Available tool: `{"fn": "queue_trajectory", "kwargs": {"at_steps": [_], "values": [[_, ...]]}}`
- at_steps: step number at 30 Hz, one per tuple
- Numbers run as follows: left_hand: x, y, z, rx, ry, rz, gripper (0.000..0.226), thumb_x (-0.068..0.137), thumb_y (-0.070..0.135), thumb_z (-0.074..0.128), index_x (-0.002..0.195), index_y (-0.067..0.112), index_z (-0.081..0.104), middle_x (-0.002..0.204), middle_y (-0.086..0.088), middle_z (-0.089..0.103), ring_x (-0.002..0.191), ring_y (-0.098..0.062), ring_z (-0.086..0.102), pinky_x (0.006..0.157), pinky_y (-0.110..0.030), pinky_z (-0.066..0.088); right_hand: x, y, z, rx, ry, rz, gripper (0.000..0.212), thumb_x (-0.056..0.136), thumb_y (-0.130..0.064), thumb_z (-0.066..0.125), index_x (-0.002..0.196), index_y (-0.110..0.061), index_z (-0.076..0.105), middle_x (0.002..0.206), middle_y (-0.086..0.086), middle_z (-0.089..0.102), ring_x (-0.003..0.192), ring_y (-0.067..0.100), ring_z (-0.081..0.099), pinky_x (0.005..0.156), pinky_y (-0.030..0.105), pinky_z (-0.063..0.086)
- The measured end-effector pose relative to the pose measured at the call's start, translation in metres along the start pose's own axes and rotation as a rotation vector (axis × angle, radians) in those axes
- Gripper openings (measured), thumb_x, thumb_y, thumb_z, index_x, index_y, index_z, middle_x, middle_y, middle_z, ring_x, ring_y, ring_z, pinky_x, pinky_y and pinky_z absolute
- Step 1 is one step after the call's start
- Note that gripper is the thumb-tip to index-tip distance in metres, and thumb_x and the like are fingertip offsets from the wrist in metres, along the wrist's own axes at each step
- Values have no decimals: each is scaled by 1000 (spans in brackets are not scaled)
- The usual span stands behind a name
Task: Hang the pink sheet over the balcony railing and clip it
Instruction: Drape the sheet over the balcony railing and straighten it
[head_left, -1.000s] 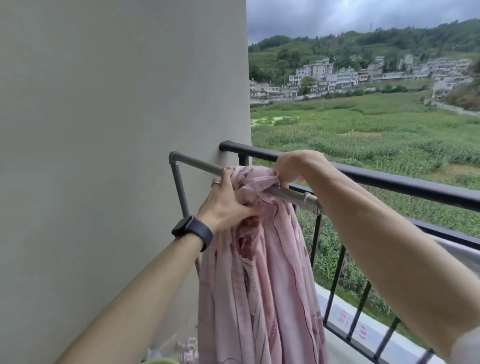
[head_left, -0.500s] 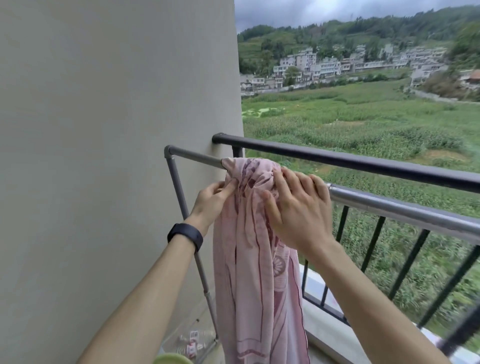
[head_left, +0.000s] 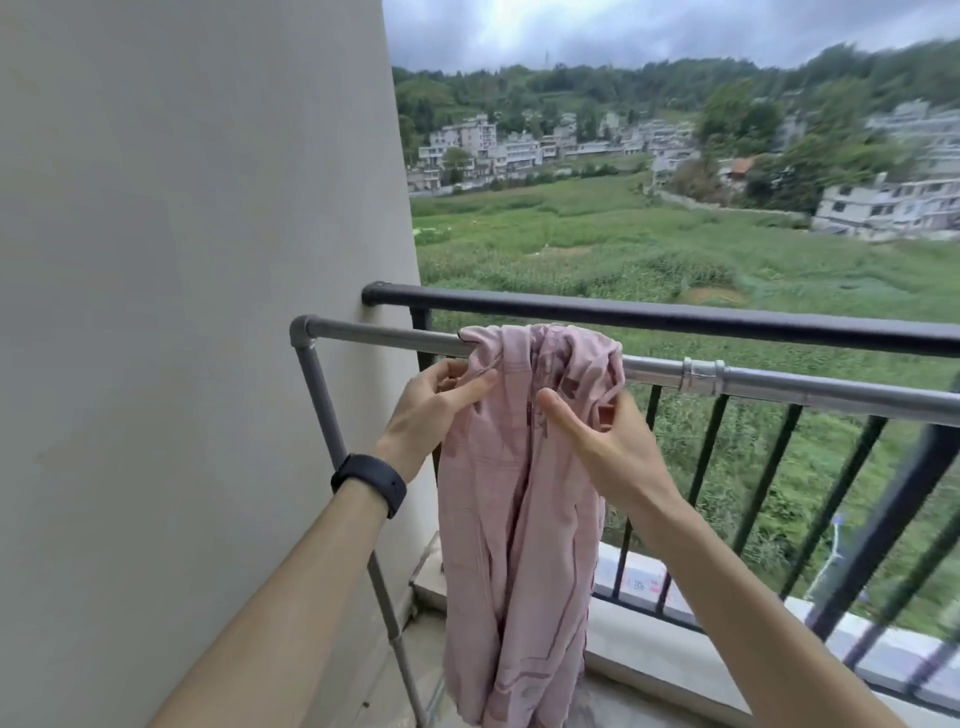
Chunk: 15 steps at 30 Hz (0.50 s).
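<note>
The pink sheet hangs bunched over a grey metal rail that runs just inside the black balcony railing. Its folds drop down toward the floor. My left hand, with a dark band on the wrist, pinches the sheet's left edge just under the rail. On the sheet's right side, my right hand holds the fabric between thumb and fingers. No clip is in view.
A plain wall stands close on the left, and the grey rail's upright post runs down beside it. Black bars fill the space below the railing. Fields and houses lie beyond.
Both hands have dropped from the rail's top to the sheet's sides just below it. The bunched sheet now sits a little wider on the rail. The camera has turned right.
</note>
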<state>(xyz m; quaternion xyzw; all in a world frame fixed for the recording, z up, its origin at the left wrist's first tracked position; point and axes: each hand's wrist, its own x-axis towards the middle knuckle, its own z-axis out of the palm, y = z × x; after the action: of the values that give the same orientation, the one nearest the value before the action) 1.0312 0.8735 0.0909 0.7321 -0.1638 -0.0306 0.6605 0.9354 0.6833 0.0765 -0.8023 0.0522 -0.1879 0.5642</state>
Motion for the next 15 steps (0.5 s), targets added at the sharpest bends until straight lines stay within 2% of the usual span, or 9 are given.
{"fn": "queue_trajectory", "kwargs": {"at_steps": [2,4,5,7,9,11,12,15], "values": [[5,0,-4,47,-18,42,26,78,47,75,87,24,72,82,5,73,80,-13,68,74,-28,51,8,-9,5,-179,70,-11,52,78,-74,62,103,-29,57,89,-19,64,79,-1,61,61,19,45],[11,1,-7,225,36,159,24,84,49,69,83,25,71,67,11,67,67,-5,62,61,-15,44,12,-17,7,-324,167,-74,31,91,-58,59,89,-27,59,77,-11,66,70,6,62,58,28,49],[14,1,-8,340,101,221,27,86,51,65,78,25,69,61,10,63,60,-2,56,54,-13,39,12,-20,5,-353,205,-105,27,94,-50,59,84,-25,59,75,-9,66,67,8,60,57,31,48],[20,4,-12,482,244,298,36,90,56,58,72,25,64,54,12,55,53,-4,48,48,-19,34,12,-23,-1,-309,264,-137,26,97,-40,59,78,-22,56,75,-2,63,67,13,57,57,33,44],[24,9,-15,491,341,328,33,95,52,52,71,31,61,52,19,53,54,-3,48,48,-17,32,13,-30,-12,-224,321,-145,27,99,-32,59,77,-16,55,80,4,60,74,21,57,65,38,46],[28,17,-14,438,395,348,26,99,45,48,89,32,68,60,22,57,62,-1,52,56,-17,36,18,-40,-30,-187,400,-149,22,100,-26,56,83,-12,57,88,7,60,84,25,57,76,43,50],[31,21,-13,412,414,361,26,100,43,46,98,30,69,70,21,60,69,-5,56,63,-22,40,21,-45,-42,-177,447,-154,19,100,-24,54,85,-13,57,92,8,60,87,26,57,79,44,50],[42,35,-12,365,427,369,25,102,38,42,96,24,62,80,13,63,79,-18,61,69,-31,43,23,-50,-87,-198,600,-188,18,99,-23,52,82,-19,52,90,6,57,80,18,52,76,40,47]]}}
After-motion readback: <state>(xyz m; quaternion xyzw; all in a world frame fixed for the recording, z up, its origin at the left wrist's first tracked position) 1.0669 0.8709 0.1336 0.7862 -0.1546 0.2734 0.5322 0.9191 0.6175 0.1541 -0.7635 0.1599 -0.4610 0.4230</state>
